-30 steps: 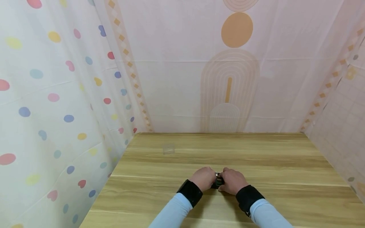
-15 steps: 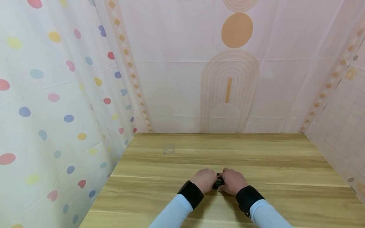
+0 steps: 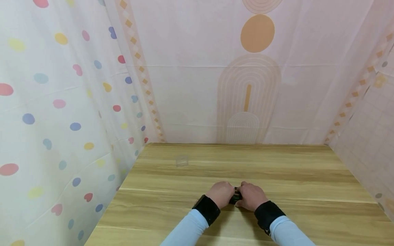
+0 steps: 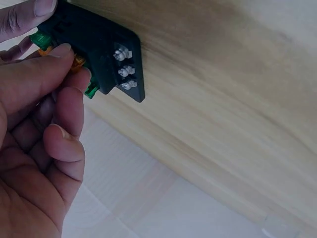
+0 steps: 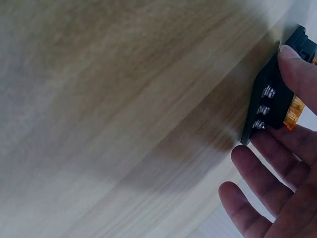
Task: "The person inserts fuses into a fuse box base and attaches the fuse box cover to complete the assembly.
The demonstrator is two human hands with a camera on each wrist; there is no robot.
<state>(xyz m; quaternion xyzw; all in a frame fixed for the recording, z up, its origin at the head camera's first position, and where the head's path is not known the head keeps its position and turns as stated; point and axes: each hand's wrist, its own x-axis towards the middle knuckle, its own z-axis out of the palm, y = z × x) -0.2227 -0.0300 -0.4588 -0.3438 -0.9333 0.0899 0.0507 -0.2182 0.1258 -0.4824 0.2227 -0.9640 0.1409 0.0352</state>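
Observation:
A black fuse block [image 4: 96, 49] with silver screw terminals [image 4: 125, 71] along its edge sits on the wooden table between both hands. Green blade fuses [image 4: 41, 38] and orange ones show in its slots. With thumb and index fingertip, my left hand [image 3: 220, 194] pinches at an orange blade fuse [image 4: 78, 62] in the block; the fingertips partly cover it. My right hand [image 3: 252, 195] grips the block from the right, thumb on its near side, its other fingers spread beneath the edge. Another orange fuse [image 5: 294, 113] shows near the right thumb.
A small clear plastic piece [image 3: 182, 160] lies at the back left of the wooden table [image 3: 292, 171]. Patterned curtains [image 3: 191, 95] stand behind the table and along both sides. Black bands [image 3: 207, 209] circle both wrists.
My left hand has shifted slightly right and nearer, covering more of the block's left side. The right hand keeps its hold in the same spot.

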